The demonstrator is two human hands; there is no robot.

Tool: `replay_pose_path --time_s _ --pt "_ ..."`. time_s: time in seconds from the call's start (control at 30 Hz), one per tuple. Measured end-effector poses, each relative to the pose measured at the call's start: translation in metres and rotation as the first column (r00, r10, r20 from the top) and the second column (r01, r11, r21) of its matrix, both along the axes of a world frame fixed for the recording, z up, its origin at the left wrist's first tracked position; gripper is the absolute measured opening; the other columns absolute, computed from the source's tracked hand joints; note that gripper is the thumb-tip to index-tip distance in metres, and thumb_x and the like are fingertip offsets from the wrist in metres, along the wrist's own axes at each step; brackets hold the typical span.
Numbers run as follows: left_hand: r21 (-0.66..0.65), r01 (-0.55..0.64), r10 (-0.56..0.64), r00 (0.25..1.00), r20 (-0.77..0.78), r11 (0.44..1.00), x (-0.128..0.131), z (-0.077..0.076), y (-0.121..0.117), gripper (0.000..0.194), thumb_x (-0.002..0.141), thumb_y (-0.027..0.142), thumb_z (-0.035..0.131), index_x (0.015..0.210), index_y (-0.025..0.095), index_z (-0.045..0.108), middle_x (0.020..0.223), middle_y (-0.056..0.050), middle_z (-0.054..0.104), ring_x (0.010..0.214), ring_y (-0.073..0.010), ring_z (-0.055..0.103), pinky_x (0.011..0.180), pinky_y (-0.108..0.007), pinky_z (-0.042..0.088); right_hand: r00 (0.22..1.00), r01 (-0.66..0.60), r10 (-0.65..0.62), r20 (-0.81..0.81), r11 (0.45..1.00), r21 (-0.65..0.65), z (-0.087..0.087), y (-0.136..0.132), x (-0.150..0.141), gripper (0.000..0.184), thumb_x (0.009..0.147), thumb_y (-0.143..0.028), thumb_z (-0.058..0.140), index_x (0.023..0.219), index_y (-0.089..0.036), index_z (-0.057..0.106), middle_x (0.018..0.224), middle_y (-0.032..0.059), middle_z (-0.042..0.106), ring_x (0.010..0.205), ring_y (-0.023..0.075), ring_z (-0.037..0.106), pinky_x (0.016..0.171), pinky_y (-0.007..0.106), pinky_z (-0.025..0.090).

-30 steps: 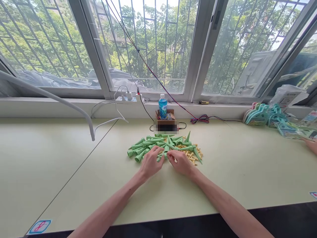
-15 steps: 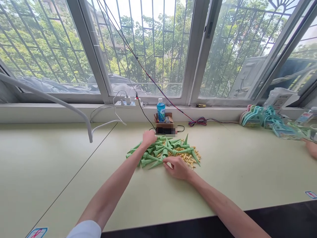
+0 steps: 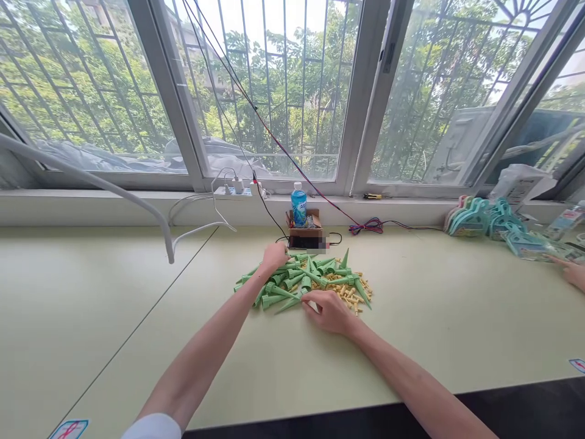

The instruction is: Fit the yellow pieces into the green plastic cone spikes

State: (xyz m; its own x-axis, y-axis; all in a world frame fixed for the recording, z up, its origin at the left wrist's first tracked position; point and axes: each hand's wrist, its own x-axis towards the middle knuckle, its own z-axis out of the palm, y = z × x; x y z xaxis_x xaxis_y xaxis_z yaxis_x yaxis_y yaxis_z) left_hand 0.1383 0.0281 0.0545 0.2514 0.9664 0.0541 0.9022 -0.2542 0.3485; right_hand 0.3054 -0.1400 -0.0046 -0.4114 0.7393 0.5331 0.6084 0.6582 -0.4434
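Observation:
My left hand (image 3: pixel 275 255) reaches over the far left side of a heap of green plastic cone-shaped spikes (image 3: pixel 315 275). Its back faces me, and most of its fingers are hidden, so its grip does not show. At the heap's near edge, my right hand (image 3: pixel 328 310) has thumb and forefinger pinched together beside the tip of a green spike (image 3: pixel 282 292). What lies between those fingertips is too small to make out. Small tan pegs (image 3: pixel 351 299) are scattered under and to the right of the spikes.
Behind the heap are a phone-like black device (image 3: pixel 299 242) with cables and a small cardboard box (image 3: pixel 315 230) with a blue bottle (image 3: pixel 298 206). A bundled cable (image 3: pixel 365 225) lies farther right. Teal hangers (image 3: pixel 470 218) and another person's hand (image 3: pixel 571 271) are at far right.
My left hand has moved from the heap's near side to its far left, then stayed there. My right hand has shifted slightly nearer, still pinched. More spikes at the near edge are uncovered.

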Motion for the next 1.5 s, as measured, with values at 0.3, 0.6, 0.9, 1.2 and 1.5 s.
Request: replay_pose_path --time_s 0.3,0.6,0.9,1.2,1.5 --pt "0.19 0.003 -0.015 0.998 0.062 0.982 -0.007 0.009 -0.024 0.021 0.091 0.025 0.059 0.107 0.013 0.066 0.108 -0.013 0.067 0.101 -0.0262 0.062 0.088 -0.04 0.051 1.0 -0.003 0.003 -0.023 1.0 0.002 -0.002 0.0 0.001 0.017 0.089 -0.014 0.052 0.094 -0.02 0.067 0.081 0.0022 0.07 0.051 0.0105 0.052 0.061 0.022 0.042" --pt "0.46 0.108 -0.298 0.882 0.366 0.882 -0.02 -0.004 -0.119 0.025 0.096 0.035 0.047 0.109 0.019 0.06 0.093 -0.005 0.064 0.068 -0.0147 0.057 0.068 -0.027 0.049 0.989 0.063 -0.059 -0.135 0.998 0.026 0.0 0.005 0.003 0.024 0.097 -0.024 0.046 0.084 -0.018 0.065 0.066 0.0016 0.062 0.051 0.012 0.048 0.056 0.023 0.039" --pt "0.398 0.222 -0.399 0.801 0.447 0.89 -0.016 -0.046 -0.161 0.02 0.094 0.033 0.05 0.109 0.021 0.057 0.085 -0.002 0.058 0.06 -0.0117 0.051 0.057 -0.023 0.045 0.923 0.111 -0.117 -0.368 0.993 -0.037 0.002 0.006 0.012 0.047 0.103 -0.042 0.029 0.073 -0.019 0.057 0.053 -0.0027 0.048 0.046 0.0117 0.046 0.053 0.023 0.04" --pt "0.32 0.293 -0.406 0.829 0.384 0.901 -0.012 -0.053 -0.167 0.023 0.088 0.033 0.059 0.107 0.021 0.058 0.08 0.0 0.062 0.054 -0.011 0.047 0.058 -0.025 0.043 0.922 0.135 -0.135 -0.362 0.99 -0.027 0.003 0.007 0.009 0.031 0.1 -0.039 0.041 0.08 -0.019 0.054 0.061 -0.0003 0.058 0.05 0.0125 0.051 0.052 0.024 0.04" --pt "0.26 0.327 -0.406 0.836 0.369 0.908 -0.01 -0.051 -0.167 0.02 0.082 0.028 0.064 0.102 0.023 0.061 0.091 0.0 0.065 0.057 -0.0122 0.053 0.061 -0.026 0.045 0.972 0.092 -0.09 -0.218 0.996 -0.003 0.005 0.0 0.007 0.029 0.099 -0.033 0.042 0.074 -0.021 0.05 0.058 -0.0027 0.047 0.051 0.0122 0.042 0.053 0.024 0.037"
